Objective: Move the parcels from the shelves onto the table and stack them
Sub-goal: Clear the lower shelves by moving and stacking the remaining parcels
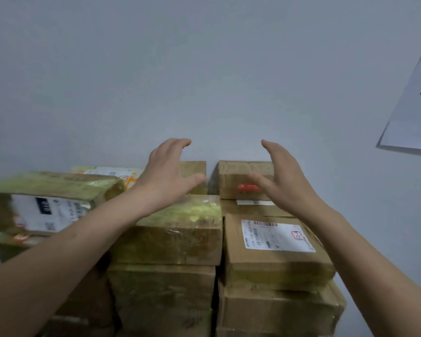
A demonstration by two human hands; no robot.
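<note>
Both hands, left (167, 170) and right (283, 175), hover spread and empty over the stacked parcels (170, 229), so I should square each box flush before releasing.

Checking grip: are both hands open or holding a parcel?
Open. Left hand and right hand hover with spread fingers above the parcels, gripping nothing.

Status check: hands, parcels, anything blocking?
Left hand and right hand open, empty, raised above the cardboard parcels. Parcels stacked in several columns against the wall. Nothing blocking.
</note>
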